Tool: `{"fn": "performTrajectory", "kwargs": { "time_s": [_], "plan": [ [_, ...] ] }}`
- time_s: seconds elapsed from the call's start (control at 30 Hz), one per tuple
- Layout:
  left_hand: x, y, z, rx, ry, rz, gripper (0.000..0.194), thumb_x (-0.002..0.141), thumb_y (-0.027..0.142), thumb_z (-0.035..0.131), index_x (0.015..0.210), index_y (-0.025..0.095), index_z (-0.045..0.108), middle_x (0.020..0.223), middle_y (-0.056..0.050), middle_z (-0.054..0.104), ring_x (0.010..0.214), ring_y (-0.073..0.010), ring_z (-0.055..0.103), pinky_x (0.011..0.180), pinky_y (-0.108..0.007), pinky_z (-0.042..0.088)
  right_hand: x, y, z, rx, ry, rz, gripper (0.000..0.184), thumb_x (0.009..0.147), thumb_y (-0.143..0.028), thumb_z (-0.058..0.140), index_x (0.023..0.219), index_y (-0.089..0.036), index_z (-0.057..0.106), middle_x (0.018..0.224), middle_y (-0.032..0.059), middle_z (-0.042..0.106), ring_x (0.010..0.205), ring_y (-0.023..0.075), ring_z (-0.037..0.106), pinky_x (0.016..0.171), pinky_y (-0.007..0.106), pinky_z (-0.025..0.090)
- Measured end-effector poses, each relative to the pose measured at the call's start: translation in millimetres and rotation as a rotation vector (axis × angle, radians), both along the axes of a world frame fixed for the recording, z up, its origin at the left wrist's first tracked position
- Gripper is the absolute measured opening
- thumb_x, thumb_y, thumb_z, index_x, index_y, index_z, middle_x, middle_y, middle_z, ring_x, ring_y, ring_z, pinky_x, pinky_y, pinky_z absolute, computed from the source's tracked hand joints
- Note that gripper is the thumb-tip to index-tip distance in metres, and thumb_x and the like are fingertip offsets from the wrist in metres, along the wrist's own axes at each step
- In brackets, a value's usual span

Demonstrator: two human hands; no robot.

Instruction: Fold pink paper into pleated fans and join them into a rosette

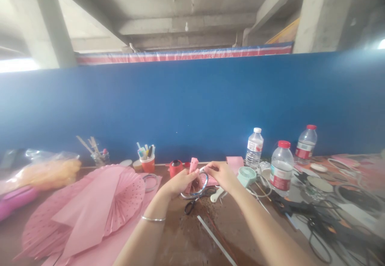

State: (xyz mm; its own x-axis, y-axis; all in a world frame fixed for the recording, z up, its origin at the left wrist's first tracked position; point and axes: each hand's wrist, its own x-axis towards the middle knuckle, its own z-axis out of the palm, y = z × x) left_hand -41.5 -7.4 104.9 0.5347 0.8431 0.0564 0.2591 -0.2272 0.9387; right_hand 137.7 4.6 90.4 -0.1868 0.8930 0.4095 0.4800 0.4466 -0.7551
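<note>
My left hand [181,182] is closed around a folded pink strip [194,163] that stands up from its fingers. A shiny silver-blue ring [206,181], thin like a roll of tape, hangs at the same hand. My right hand [221,174] pinches a small white piece [202,169] at the top of the ring; its exact kind is unclear. Below the hands lie black-handled scissors [189,207], their blades partly hidden. A white-handled tool [215,195] rests beside them. Closer to me, a pale narrow strip [215,238] lies on the brown table [180,234].
Large pleated pink paper fans [126,190] cover the left side. Behind stand a red cup of pens [147,164] and a red container [175,168]. To the right are a mint handheld fan [247,176], bottles [282,168] and tangled cables [319,230]. A blue partition [186,101] stands behind.
</note>
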Motion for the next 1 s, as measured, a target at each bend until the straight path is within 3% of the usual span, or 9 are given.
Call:
{"fn": "performTrajectory", "kwargs": {
  "time_s": [0.2, 0.37, 0.6, 0.83, 1.0],
  "plan": [
    [1, -3, 2.2, -0.029, 0.09, -0.053, 0.057, 0.08, 0.057, 0.034, 0.066, 0.01, 0.062, 0.054, -0.002, 0.053, 0.053, -0.0119, 0.047, 0.056, -0.024, 0.038, -4, 0, -1.5, -0.027, 0.131, 0.027, 0.016, 0.071, -0.033, 0.055, 0.065, -0.019, 0.059, 0.062, -0.0023, 0.058, 0.056, 0.0121, 0.05, 0.053, 0.022, 0.034],
    [1, -1, -0.5, -0.007, -0.075, -0.097, 0.053, 0.083, 0.051, 0.034, 0.06, 0.011, 0.06, 0.065, -0.005, 0.058, 0.06, -0.0113, 0.048, 0.062, -0.023, 0.039, -5, 5, -6.8, -0.064, 0.29, 0.006, 0.015, 0.072, -0.032, 0.052, 0.065, -0.019, 0.055, 0.058, -0.0032, 0.055, 0.053, 0.0116, 0.048, 0.052, 0.023, 0.037],
    [-3, 8, -7.3, -0.086, -0.262, 0.017, 0.046, 0.081, 0.051, 0.039, 0.062, 0.012, 0.055, 0.073, -0.006, 0.06, 0.058, -0.0107, 0.051, 0.064, -0.025, 0.042, -2, 7, -6.3, -0.036, 0.495, -0.064, 0.015, 0.072, -0.033, 0.054, 0.069, -0.019, 0.055, 0.062, -0.0015, 0.056, 0.06, 0.0145, 0.055, 0.057, 0.025, 0.043],
    [1, 13, -10.6, -0.144, -0.235, 0.137, 0.031, 0.076, 0.046, 0.047, 0.067, 0.017, 0.043, 0.058, 0.0, 0.057, 0.054, -0.014, 0.057, 0.053, -0.024, 0.043, -6, 0, -0.4, 0.02, 0.448, -0.082, 0.018, 0.069, -0.035, 0.058, 0.076, -0.019, 0.054, 0.071, 0.0005, 0.062, 0.069, 0.0177, 0.059, 0.066, 0.03, 0.044],
    [5, 13, -12.9, -0.178, -0.233, 0.097, 0.028, 0.078, 0.047, 0.044, 0.077, 0.019, 0.04, 0.058, 0.0, 0.058, 0.047, -0.0152, 0.057, 0.044, -0.024, 0.042, -9, -1, 0.5, 0.065, 0.432, -0.133, 0.015, 0.067, -0.027, 0.057, 0.078, -0.019, 0.051, 0.074, 0.0005, 0.061, 0.072, 0.0181, 0.059, 0.07, 0.031, 0.044]
  ]
}}
